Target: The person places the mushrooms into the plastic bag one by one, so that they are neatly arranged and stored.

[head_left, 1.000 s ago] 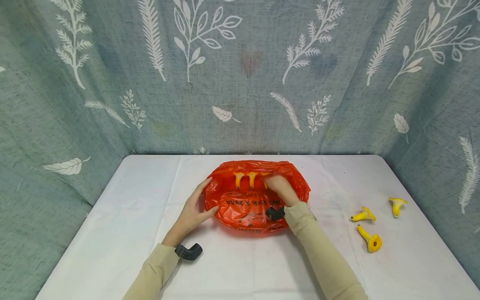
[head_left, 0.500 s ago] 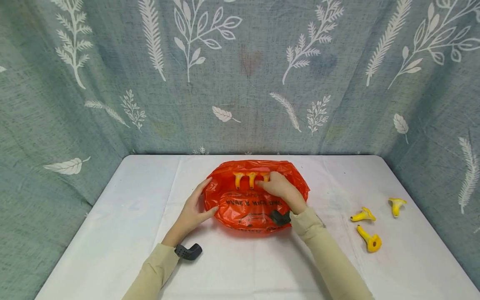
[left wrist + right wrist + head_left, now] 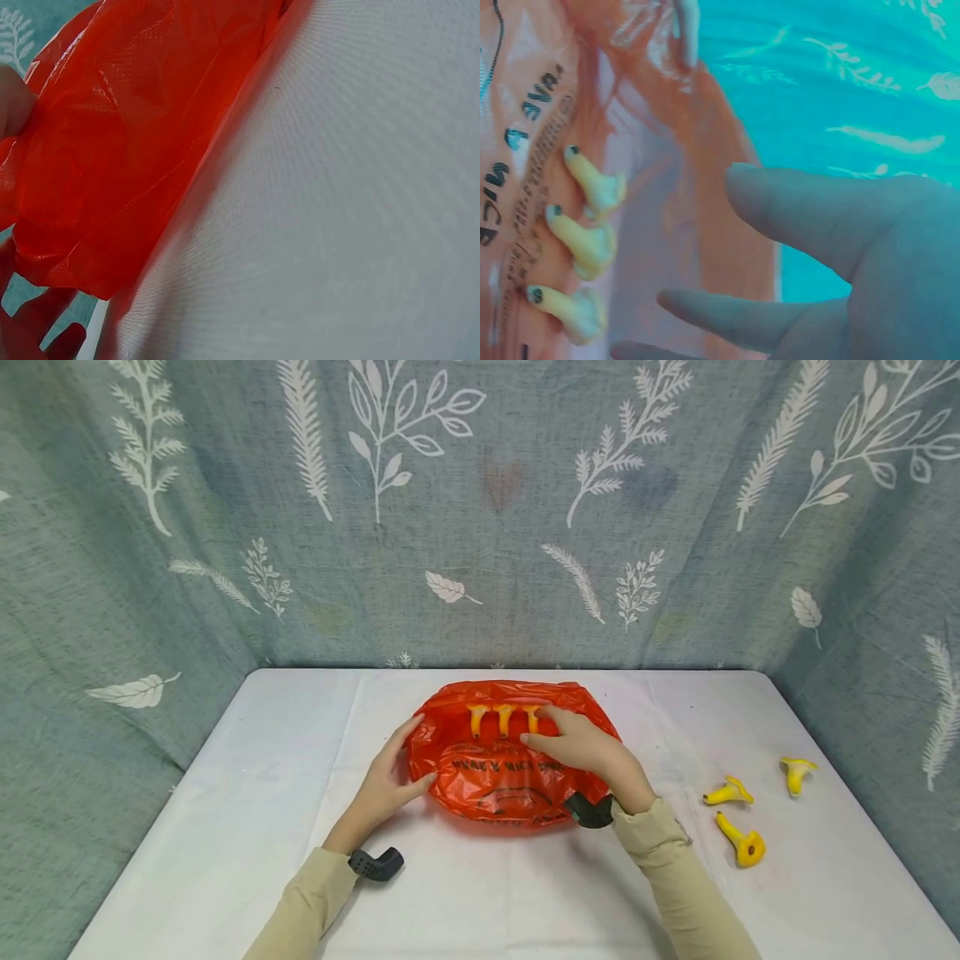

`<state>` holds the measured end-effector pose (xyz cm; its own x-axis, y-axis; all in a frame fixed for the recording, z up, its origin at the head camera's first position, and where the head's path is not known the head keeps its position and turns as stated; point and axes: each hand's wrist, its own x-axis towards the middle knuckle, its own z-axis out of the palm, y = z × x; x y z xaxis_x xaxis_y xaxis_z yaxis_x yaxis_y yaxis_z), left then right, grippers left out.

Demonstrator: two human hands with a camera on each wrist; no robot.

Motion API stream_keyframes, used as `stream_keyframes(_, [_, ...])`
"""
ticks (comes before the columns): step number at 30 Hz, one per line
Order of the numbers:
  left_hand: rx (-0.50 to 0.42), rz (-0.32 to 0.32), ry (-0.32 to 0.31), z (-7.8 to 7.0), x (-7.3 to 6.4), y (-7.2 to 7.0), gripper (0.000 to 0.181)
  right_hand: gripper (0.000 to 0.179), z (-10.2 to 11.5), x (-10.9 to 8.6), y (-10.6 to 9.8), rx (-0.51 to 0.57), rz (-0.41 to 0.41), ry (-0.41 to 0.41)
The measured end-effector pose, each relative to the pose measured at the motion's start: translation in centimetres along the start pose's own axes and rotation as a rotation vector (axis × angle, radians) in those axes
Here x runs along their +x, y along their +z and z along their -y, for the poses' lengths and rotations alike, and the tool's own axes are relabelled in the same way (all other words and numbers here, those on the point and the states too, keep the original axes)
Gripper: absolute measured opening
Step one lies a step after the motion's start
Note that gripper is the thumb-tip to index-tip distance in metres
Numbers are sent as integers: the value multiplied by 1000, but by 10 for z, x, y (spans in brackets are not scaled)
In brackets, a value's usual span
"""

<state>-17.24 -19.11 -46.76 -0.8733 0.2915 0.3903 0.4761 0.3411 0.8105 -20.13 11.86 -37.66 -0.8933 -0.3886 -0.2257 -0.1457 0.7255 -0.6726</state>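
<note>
A red plastic bag (image 3: 495, 777) with dark lettering lies on the table, its mouth spread wide. Three yellow chanterelle mushrooms (image 3: 504, 722) stand in a row inside it; the right wrist view shows the stem ends of these mushrooms (image 3: 581, 241). My left hand (image 3: 386, 789) holds the bag's left side, thumb at the front rim and a finger over the back rim. Over the bag's right part is my right hand (image 3: 588, 747), fingers apart with nothing between them, fingertips beside the rightmost mushroom. In the right wrist view the thumb and fingers of this right hand (image 3: 885, 255) are spread.
Three more yellow chanterelles lie on the right of the white table (image 3: 225, 827): one on its side (image 3: 729, 790), one with its cap toward me (image 3: 746, 845), and one farther right (image 3: 797, 774). A patterned grey-green curtain (image 3: 480, 527) surrounds the table's back and sides.
My right hand has drawn back to the right from inside the bag, uncovering the third chanterelle, and its fingers have spread. My left hand and the bag stay in place.
</note>
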Motion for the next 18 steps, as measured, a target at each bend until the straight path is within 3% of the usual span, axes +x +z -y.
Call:
stream_keyframes(10, [1, 1, 6, 4, 0, 1, 83, 46, -10, -29, -22, 94, -22, -67])
stream_keyframes(18, [-21, 7, -1, 3, 0, 0, 83, 39, -26, -52, -39, 67, -133, -117])
